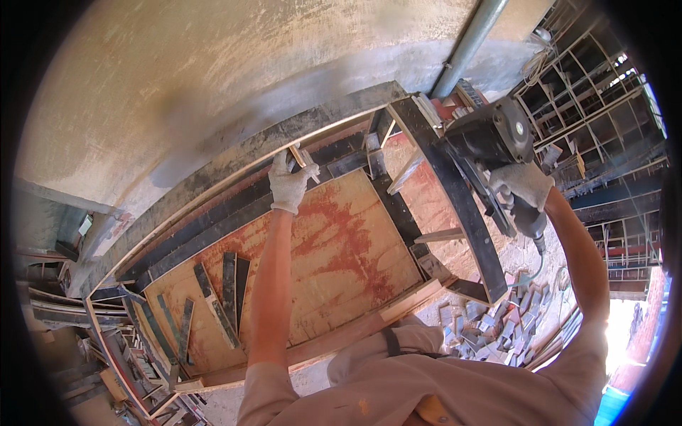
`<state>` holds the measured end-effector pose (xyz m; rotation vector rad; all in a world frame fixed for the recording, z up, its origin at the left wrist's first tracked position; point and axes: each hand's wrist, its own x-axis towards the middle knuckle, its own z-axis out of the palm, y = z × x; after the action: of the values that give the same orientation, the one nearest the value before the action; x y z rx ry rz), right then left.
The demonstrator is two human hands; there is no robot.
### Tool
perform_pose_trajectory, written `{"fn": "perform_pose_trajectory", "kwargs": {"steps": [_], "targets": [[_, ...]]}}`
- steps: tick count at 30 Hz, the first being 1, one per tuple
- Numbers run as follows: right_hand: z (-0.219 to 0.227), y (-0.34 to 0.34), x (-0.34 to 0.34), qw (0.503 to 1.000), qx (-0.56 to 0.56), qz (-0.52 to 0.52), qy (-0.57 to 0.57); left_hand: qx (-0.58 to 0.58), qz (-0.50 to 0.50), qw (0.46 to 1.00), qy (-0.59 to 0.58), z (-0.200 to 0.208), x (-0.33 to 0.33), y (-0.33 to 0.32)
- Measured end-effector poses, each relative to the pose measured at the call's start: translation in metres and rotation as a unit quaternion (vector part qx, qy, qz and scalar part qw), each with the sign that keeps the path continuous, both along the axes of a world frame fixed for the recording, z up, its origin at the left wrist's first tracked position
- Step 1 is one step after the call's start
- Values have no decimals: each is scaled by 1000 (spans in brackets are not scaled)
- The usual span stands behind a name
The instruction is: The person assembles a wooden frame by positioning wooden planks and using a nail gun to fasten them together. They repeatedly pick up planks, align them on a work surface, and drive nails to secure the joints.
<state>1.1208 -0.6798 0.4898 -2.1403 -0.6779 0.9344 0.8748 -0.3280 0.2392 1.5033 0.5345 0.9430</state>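
Observation:
My left hand [288,186], in a pale work glove, is raised over the far side of a large timber frame. Its fingers close round a short wooden strip [304,160]. My right hand [524,183], gloved too, wraps round the handle of a black corded circular saw [490,133] at the frame's right end. The saw sits by a dark beam [455,202] that runs across this end; its blade is hard to make out. A red-stained plywood panel [341,241] lies inside the frame, below my left hand.
Several dark wood strips [229,291] lie at the panel's left. A pale rail [412,299] runs along the near side by my body. Wood offcuts [497,326] are heaped on the floor at right. Beyond are a plastered wall [213,71], a grey pipe [469,46] and stacked metal-like grids [604,92].

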Motion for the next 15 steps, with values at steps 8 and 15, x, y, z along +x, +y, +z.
{"fn": "perform_pose_trajectory", "kwargs": {"steps": [8, 15], "targets": [[-7, -9, 19, 996, -69, 53, -26, -33, -4, 997, 62, 2, 26, 26], [-4, -20, 36, 983, -60, 155, -80, -108, 17, 994, -25, -13, 51, 35]]}}
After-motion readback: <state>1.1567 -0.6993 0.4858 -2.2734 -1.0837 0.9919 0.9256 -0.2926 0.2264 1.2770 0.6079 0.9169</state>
